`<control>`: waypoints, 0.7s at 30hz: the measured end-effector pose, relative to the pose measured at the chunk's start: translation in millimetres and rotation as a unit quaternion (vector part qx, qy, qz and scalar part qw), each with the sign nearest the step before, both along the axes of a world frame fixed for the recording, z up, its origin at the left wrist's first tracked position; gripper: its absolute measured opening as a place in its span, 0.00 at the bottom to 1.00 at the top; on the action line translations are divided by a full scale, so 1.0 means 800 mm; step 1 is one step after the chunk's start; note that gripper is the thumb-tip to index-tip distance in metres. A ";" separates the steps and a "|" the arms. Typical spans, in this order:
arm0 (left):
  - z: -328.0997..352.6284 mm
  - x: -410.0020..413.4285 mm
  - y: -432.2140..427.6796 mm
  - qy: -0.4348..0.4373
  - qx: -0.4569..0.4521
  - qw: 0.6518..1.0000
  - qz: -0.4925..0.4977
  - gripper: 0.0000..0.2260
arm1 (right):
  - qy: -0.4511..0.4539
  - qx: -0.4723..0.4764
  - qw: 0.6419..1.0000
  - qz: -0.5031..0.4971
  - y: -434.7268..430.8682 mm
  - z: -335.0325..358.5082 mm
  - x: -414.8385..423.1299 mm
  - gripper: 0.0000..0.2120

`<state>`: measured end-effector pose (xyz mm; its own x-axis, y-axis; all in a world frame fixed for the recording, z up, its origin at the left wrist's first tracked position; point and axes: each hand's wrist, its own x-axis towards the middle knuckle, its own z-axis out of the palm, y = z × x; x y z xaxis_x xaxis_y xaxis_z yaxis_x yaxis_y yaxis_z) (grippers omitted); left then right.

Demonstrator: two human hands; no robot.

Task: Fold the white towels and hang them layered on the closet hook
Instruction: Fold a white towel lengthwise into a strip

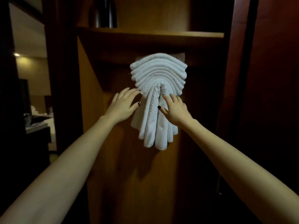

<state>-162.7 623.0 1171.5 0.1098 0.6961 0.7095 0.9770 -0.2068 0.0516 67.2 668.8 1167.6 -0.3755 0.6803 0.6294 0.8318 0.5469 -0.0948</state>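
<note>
Several white towels (157,75) hang folded in arched layers, one over another, inside a wooden closet; their ends (153,130) drop down in a bunch. The hook itself is hidden under them. My left hand (123,105) is at the bundle's left edge, fingers straight, fingertips touching the cloth. My right hand (175,109) lies on the hanging ends just below the arch, fingers spread and straight, pressing on the towel.
A wooden shelf (150,33) runs across just above the towels, with a dark object (104,12) standing on it. The closet's back panel (129,175) is behind the bundle. A dark door or side wall (267,94) stands at the right. A dim room (35,110) opens at the left.
</note>
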 end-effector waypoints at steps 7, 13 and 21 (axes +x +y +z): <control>-0.134 -0.041 -0.117 0.012 -0.119 0.992 0.028 0.24 | -0.049 -0.146 0.987 0.051 -0.073 -0.130 -0.090 0.29; -0.259 -0.158 -0.203 -0.050 -0.219 0.971 0.083 0.24 | -0.108 -0.272 0.949 0.116 -0.120 -0.256 -0.203 0.30; -0.418 -0.371 -0.359 -0.174 -0.303 0.915 0.202 0.24 | -0.185 -0.346 0.883 0.257 -0.224 -0.389 -0.451 0.28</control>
<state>-459.2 335.9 837.2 -0.4034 0.9067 0.1230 0.8695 0.3379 0.3603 -293.9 489.9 856.1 -0.8400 0.5334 -0.0995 0.5338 0.7793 -0.3284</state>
